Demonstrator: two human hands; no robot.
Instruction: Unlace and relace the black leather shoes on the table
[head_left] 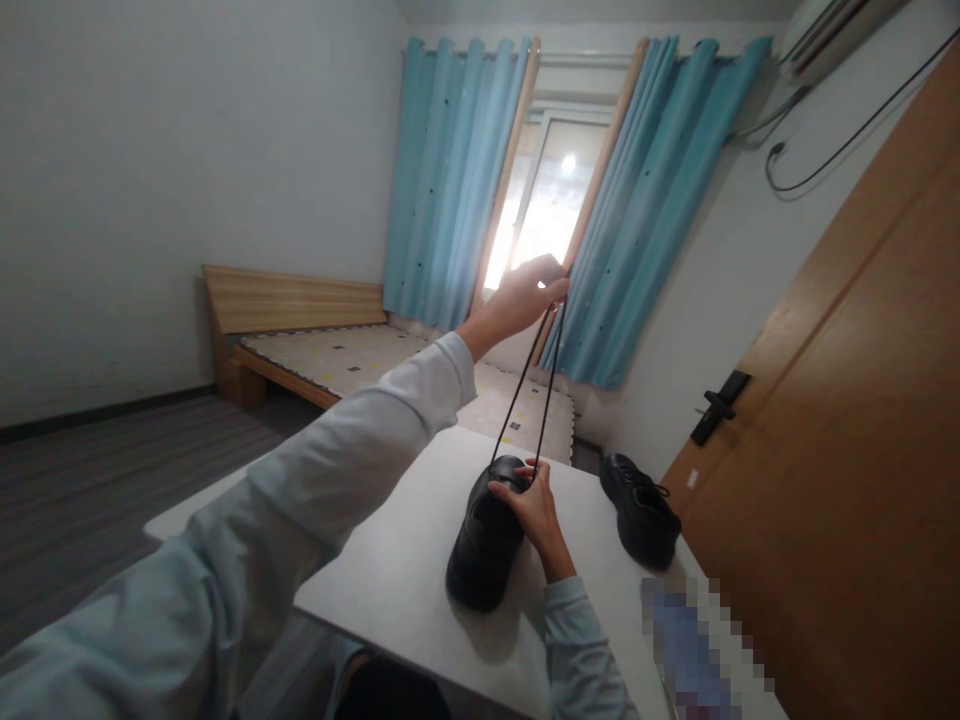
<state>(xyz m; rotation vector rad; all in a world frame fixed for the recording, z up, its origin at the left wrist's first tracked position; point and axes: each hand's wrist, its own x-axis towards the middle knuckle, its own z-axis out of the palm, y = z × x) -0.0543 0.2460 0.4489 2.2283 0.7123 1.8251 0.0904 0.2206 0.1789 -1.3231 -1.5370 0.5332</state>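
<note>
- Bed: bare pale wooden frame with patterned mattress pad, left of centre, below blue curtains.
- Door: smooth brown wood with a dark handle, right edge of the frame.
- Surface: flat, matt white, lower centre.
- Shoe: black, smooth and rounded, thick-soled, at centre of the surface, toe towards the camera.
- Second shoe: matching black, already laced, well apart to the right.
- Left hand: raised at frame centre, pinched closed on both lace ends.
- Right hand: curled over the shoe's throat, fingers steadying it.
- Lace: thin black cord, two taut strands rising from the shoe.
- Step, as judged: drawing the lace tight and even; the next move calls for steady tension while the shoe stays pinned.
</note>
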